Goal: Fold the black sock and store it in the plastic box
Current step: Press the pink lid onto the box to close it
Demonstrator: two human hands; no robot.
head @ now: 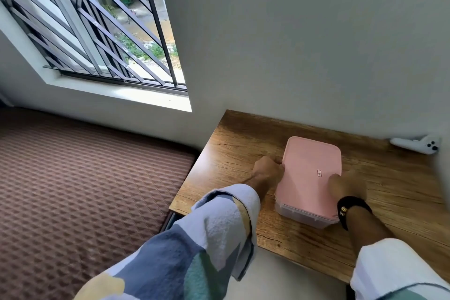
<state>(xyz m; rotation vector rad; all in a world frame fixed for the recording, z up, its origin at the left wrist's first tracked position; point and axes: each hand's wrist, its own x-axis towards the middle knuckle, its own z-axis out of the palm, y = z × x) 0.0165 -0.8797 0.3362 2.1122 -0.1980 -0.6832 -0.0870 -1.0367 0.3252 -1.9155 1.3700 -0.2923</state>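
Observation:
A plastic box point(298, 214) with a clear base and a pink lid point(307, 168) stands on the wooden table point(243, 134); the lid is on. My left hand point(267, 170) grips the lid's left edge with curled fingers. My right hand point(348, 185), blurred, holds the lid's right edge. A black fabric piece with a small yellow mark point(351, 203) sits around my right wrist; I cannot tell whether it is the sock. No other black sock is visible.
A white controller-like device point(421, 145) lies against the wall at the table's back right. A brown quilted mattress point(85, 178) lies left of the table, below a barred window point(97, 19). The wall stands close behind the box.

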